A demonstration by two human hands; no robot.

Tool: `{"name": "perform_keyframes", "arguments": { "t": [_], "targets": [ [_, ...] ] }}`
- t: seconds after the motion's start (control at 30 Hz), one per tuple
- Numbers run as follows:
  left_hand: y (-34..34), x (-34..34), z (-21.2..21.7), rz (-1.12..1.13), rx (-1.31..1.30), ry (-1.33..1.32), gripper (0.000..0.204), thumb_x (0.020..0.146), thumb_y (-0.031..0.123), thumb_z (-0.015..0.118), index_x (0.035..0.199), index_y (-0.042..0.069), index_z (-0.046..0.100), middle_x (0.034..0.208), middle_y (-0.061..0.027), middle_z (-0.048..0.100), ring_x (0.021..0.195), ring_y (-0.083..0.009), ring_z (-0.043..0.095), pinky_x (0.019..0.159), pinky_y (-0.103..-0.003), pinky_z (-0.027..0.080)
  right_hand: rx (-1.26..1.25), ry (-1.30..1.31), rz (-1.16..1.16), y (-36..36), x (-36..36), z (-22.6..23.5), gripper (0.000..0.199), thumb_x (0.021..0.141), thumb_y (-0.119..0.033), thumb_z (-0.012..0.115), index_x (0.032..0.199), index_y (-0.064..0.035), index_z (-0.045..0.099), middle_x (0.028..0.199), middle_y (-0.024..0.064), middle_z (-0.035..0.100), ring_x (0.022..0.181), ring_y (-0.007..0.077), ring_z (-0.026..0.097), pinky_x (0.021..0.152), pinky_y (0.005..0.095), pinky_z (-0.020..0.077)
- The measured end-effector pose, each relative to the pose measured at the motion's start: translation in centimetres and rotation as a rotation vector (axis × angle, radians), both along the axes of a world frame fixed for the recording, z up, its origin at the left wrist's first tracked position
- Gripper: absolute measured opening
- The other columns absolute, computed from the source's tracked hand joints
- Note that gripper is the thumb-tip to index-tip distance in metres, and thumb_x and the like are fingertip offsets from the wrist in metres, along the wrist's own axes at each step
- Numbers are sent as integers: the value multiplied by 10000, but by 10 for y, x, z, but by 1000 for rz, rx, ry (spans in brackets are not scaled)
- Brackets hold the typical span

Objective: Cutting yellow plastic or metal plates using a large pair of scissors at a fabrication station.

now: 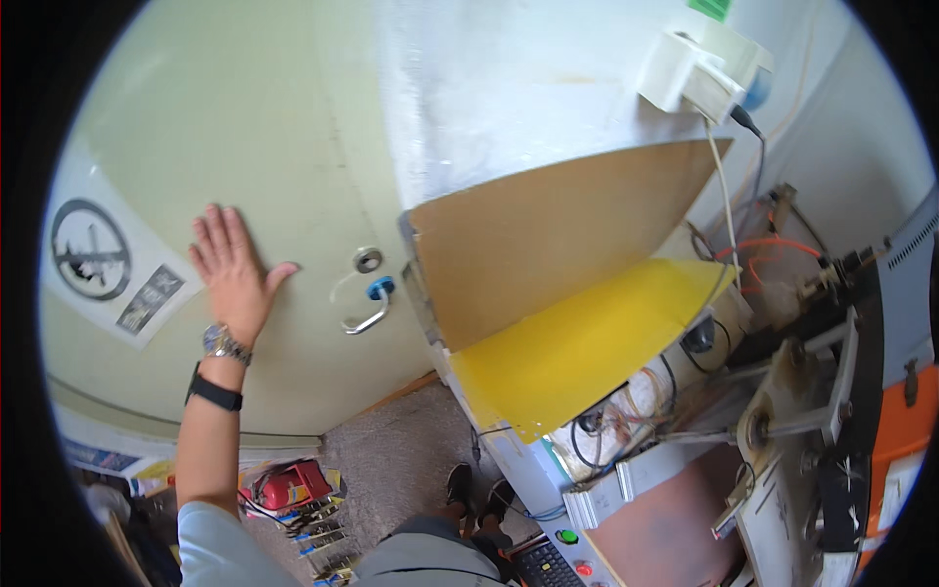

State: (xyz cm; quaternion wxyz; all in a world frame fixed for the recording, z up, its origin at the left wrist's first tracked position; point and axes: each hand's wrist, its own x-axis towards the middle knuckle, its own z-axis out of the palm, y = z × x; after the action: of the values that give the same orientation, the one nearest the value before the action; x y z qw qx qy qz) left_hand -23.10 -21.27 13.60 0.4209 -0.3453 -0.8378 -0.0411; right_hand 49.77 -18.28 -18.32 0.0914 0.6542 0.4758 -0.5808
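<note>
My left hand (233, 272) lies flat against a pale green door (284, 127), its fingers stretched out and the thumb apart. A metal watch (225, 343) and a black band (213, 389) circle that wrist. To the hand's right, the door carries a round lock (367, 259) and a silver lever handle (366, 321) with a blue collar. A white sign (122, 256) with a round prohibition symbol is stuck on the door, left of my fingers. My right hand does not show.
On the right stands a machine with a brown board (577, 220), a yellow sheet (597, 342), cables and a control panel with a green button (566, 536). White sockets (690, 78) with plugged cords hang on the wall. A red fire extinguisher (289, 486) sits on the floor (391, 430).
</note>
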Motion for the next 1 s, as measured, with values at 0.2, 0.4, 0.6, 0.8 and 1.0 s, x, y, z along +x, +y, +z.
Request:
{"name": "perform_keyframes", "arguments": {
  "t": [0.2, 0.4, 0.6, 0.8, 1.0],
  "targets": [
    [2, -6, -14, 14, 16, -79, 1201, 732, 625, 756, 1599, 13, 194, 1680, -221, 120, 1549, -440, 69, 1213, -612, 77, 12, 39, 159, 52, -46, -26, 395, 986, -320, 560, 1267, -68, 674, 1243, 172, 678, 1186, 303, 618, 1028, 403, 476],
    [2, -28, -3, 54, 21, -120, 1221, 705, 631, 763, 1605, 35, 193, 1681, -205, 138, 1555, -423, 69, 1220, -589, 59, 53, 50, 297, 84, -104, -24, 399, 988, -335, 556, 1263, -74, 682, 1253, 169, 677, 1202, 299, 613, 1038, 402, 470],
    [-6, -65, -10, 42, 92, -224, 1118, 740, 472, 813, 1619, 123, 217, 1694, -105, 168, 1559, -352, 132, 1221, -573, 130, 104, -19, 366, 75, -157, -8, 404, 991, -351, 553, 1259, -80, 689, 1264, 166, 676, 1217, 296, 609, 1047, 401, 463],
    [-31, -94, -9, -150, 102, -424, 1022, 818, 361, 784, 1630, 193, 186, 1707, -52, 114, 1560, -326, 131, 1214, -583, 185, 147, -82, 369, 41, -185, 19, 410, 994, -366, 549, 1255, -86, 697, 1274, 163, 675, 1233, 292, 604, 1056, 400, 457],
    [-27, -153, -21, 27, 33, -453, 985, 840, 449, 749, 1628, 229, 201, 1710, -24, 111, 1564, -327, 112, 1207, -594, 204, 171, -125, 432, -5, -181, 17, 416, 996, -381, 545, 1251, -93, 705, 1284, 160, 674, 1248, 289, 599, 1066, 398, 450]
  ]
}}
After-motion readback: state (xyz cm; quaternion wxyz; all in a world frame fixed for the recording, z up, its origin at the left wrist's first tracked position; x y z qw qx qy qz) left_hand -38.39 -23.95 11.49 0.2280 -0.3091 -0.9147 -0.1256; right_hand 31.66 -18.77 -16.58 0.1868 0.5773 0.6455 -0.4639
